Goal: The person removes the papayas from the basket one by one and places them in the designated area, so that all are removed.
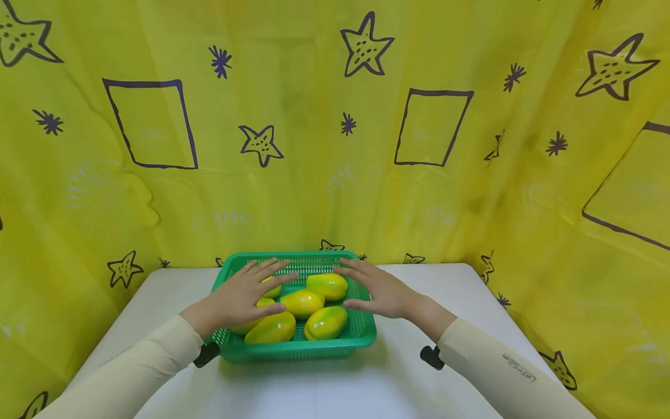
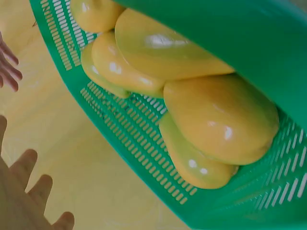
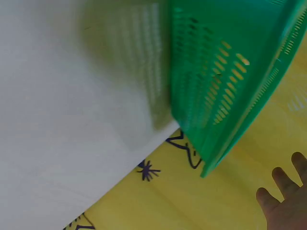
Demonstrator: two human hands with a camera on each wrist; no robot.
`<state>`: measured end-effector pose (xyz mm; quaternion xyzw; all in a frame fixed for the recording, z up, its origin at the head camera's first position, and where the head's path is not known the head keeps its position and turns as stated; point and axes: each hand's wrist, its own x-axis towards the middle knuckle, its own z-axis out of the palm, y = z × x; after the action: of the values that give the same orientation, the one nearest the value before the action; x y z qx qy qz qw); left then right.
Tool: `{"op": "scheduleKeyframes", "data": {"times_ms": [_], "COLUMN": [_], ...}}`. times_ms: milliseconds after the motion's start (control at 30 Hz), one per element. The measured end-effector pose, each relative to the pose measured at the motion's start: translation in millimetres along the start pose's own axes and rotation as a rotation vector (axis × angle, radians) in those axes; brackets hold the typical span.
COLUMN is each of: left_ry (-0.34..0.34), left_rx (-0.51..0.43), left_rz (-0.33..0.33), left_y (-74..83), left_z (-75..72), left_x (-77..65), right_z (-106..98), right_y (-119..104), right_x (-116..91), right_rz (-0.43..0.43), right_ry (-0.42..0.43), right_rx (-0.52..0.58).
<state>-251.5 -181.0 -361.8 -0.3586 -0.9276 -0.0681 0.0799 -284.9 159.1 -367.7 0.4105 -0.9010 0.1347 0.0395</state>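
Head view: we list one rectangular perforated green plastic basket point(image 1: 298, 349), lower centre, containing glossy yellow-green oval fruits point(image 1: 303, 303); left hand point(image 1: 243, 298) above its left side, right hand point(image 1: 384, 291) above its right, fingers extended, both holding nothing. Left wrist: we note left fingers spread, lower left. Right wrist: right fingers apart, lower right.

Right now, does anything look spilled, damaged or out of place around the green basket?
Nothing stands out. The green basket stands upright on the white table, and the yellow-green fruits lie inside it, with no spill or damage visible. The left hand partly hides some fruits in the head view.
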Motion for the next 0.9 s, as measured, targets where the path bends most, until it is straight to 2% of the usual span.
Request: {"op": "scheduleKeyframes", "data": {"times_ms": [233,533,900], "left_ry": [0.118,0.127,0.155], "left_rx": [0.046,0.043,0.009], "left_rz": [-0.076,-0.192,-0.252], "left_y": [-13.0,-32.0,-43.0], "left_z": [-7.7,-5.9,-5.8], "left_x": [-9.2,-25.7,-41.7], "right_z": [-1,9,17], "right_y": [-9,-16,-28], "right_x": [17,29,48], "right_rz": [0.065,0.119,0.184], "right_ry": [0.022,0.003,0.0], "right_rx": [0.109,0.185,0.276]}}
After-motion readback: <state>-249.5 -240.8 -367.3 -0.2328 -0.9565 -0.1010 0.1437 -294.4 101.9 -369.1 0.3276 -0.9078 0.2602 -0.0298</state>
